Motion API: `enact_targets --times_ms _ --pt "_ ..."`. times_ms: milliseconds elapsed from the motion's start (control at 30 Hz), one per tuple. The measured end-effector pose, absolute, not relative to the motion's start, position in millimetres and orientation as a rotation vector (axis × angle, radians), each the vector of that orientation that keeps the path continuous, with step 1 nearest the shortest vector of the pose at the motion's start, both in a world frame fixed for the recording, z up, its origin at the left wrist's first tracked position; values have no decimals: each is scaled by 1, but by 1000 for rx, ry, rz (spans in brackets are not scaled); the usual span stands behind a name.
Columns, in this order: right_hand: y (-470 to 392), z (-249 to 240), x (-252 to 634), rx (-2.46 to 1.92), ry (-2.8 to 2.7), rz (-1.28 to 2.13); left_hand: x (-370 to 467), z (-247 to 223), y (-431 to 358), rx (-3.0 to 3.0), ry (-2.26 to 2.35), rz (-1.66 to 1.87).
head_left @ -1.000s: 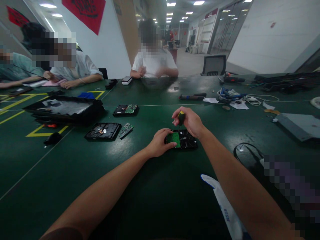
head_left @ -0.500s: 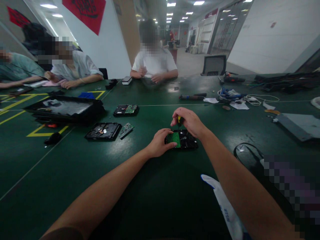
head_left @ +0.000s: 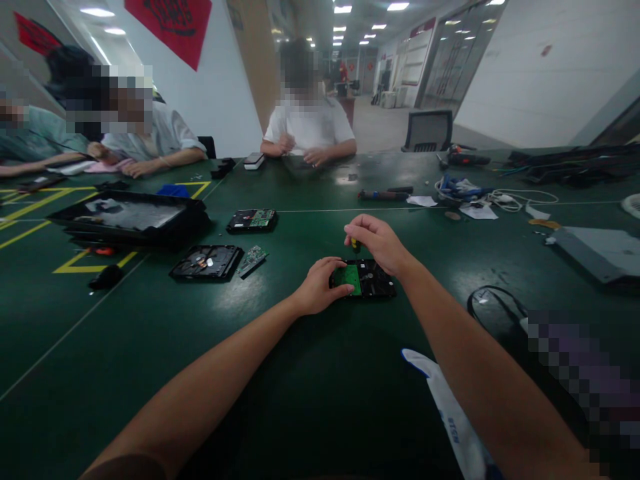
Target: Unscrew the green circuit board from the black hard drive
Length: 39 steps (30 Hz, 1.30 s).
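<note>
A black hard drive with a green circuit board [head_left: 377,280] lies on the dark green table in front of me. My left hand [head_left: 323,285] grips its left end, thumb along the near edge and fingers at the far edge. Above the drive's far edge, my right hand [head_left: 375,241] is closed on a small yellow and black screwdriver [head_left: 355,245] that points down. Whether its tip touches the drive is too small to tell. Further left lie an opened drive [head_left: 207,262], a loose circuit board [head_left: 253,261] and another drive with a board [head_left: 251,221].
Black trays [head_left: 133,217] stand at the left. A white glove [head_left: 453,417] lies beneath my right forearm. Cables [head_left: 463,189], a grey metal case [head_left: 600,250] and a black cable loop are on the right. Several people sit across the table.
My right hand and the screwdriver have shifted slightly left, with the handle tilted a little differently. My left hand and the drive stay where they were.
</note>
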State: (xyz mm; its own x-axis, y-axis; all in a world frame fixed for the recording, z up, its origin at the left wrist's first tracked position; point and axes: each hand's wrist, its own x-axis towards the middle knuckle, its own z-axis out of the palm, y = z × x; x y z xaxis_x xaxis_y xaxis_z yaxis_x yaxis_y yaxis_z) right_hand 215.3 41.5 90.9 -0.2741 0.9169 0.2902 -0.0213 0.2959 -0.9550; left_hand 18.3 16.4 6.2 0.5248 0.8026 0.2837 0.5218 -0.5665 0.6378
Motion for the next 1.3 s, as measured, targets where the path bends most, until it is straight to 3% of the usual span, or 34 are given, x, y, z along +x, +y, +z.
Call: enact_targets --times_ms 200,533,1300 --pt "43 91 217 -724 -1515 1263 18 6 17 2293 1067 778" --pt "44 91 218 -886 -1550 1017 19 7 17 2283 1084 774" --pt "46 90 216 -890 -1441 1081 19 7 16 2276 1089 768"
